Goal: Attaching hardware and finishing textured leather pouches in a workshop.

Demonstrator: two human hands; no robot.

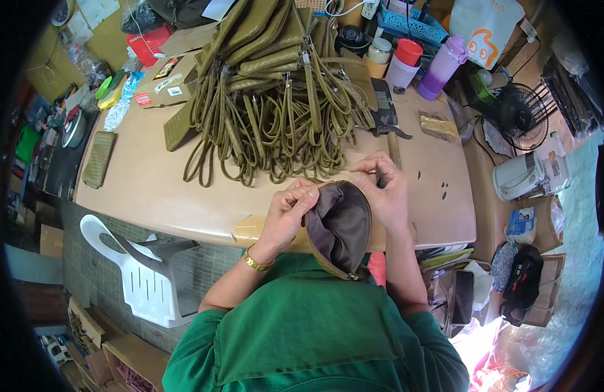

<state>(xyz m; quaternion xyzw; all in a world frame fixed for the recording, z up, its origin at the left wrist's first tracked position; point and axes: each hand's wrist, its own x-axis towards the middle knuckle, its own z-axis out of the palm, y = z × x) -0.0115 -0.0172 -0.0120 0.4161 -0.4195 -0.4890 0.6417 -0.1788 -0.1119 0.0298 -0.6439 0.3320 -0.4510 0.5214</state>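
Note:
An olive-green zip pouch [340, 228] hangs open in front of my chest, its dark lining facing up. My left hand [291, 212] is closed on the pouch's left rim, thumb on top; a gold watch is on that wrist. At the far right of the rim, my right hand [383, 186] is closed in a pinch. Whatever is between those fingertips is too small to make out. Just beyond my hands lies a big pile of matching olive-green pouches [266, 36] with looped wrist straps [263, 140] spilling toward me.
The pile rests on a tan table [139, 189]. At its far right stand a purple bottle [442, 68], a red-lidded cup [406, 62] and a jar [378, 55]. A cardboard box [165, 91] sits far left. A white plastic chair [142, 281] is at left, a black fan [521, 111] at right.

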